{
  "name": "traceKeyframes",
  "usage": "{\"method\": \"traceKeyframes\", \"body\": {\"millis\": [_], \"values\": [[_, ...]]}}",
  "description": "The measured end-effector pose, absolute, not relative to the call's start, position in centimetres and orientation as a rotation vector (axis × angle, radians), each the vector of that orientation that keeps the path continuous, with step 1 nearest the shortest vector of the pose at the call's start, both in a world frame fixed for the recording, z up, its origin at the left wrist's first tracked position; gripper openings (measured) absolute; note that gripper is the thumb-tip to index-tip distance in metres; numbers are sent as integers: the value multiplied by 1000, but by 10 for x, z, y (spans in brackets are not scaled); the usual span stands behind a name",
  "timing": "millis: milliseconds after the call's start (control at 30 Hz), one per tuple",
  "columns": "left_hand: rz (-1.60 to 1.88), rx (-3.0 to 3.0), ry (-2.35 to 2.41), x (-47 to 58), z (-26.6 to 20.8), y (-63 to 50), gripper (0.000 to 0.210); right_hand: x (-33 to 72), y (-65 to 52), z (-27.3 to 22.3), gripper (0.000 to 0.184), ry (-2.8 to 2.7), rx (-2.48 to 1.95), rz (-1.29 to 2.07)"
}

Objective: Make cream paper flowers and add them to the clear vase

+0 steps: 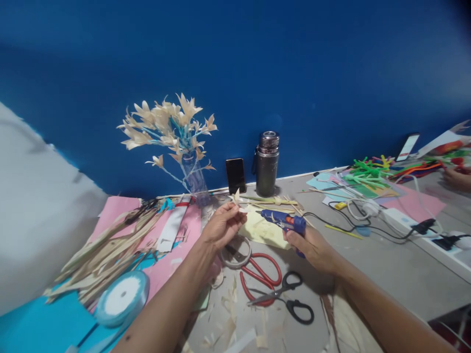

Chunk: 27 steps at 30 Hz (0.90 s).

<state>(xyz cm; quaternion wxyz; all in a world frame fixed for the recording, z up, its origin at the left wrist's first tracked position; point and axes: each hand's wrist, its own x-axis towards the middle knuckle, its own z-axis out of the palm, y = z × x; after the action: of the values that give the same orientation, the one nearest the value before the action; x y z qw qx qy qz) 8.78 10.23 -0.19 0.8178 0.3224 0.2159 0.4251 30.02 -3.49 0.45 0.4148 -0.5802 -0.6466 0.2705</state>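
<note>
Between its fingertips, my left hand (pixel 222 225) pinches a small cream flower (pixel 237 197) that looks made of dried husk. My right hand (pixel 312 245) is wrapped round the handle of a blue hot glue gun (pixel 281 219), its nozzle pointing left at the flower, a short gap apart. Pale yellow paper (pixel 265 233) lies beneath the two hands. Nearer me are red-handled scissors (pixel 263 274) and black-handled scissors (pixel 294 299), lying across each other, beside a roll of tape (pixel 237 252). Husk scraps (pixel 230 314) are scattered over the table in front.
A clear vase (pixel 196 181) of cream flowers, a phone (pixel 235 175) and a dark flask (pixel 267 164) stand by the wall. Dried husks (pixel 110 250) and a ribbon spool (pixel 122 298) lie left. Right are cables, a power strip (pixel 415 225), pipe cleaners (pixel 370 174) and another person's hand (pixel 458 177).
</note>
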Motion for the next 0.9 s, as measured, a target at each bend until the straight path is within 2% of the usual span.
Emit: {"method": "traceKeyframes", "body": {"millis": [200,467,733,900], "values": [[869,651,336,85,7,95,18,308,-34,0,40,-1773,-1647,514],[827,625,306,86,14,87,22,311,-30,-11,24,-2097,-1908,184],[785,646,323,86,16,83,21,312,-30,-13,22,-2091,-1962,166],[853,668,358,87,13,89,21,312,-34,-13,17,-1856,-1632,320]]}}
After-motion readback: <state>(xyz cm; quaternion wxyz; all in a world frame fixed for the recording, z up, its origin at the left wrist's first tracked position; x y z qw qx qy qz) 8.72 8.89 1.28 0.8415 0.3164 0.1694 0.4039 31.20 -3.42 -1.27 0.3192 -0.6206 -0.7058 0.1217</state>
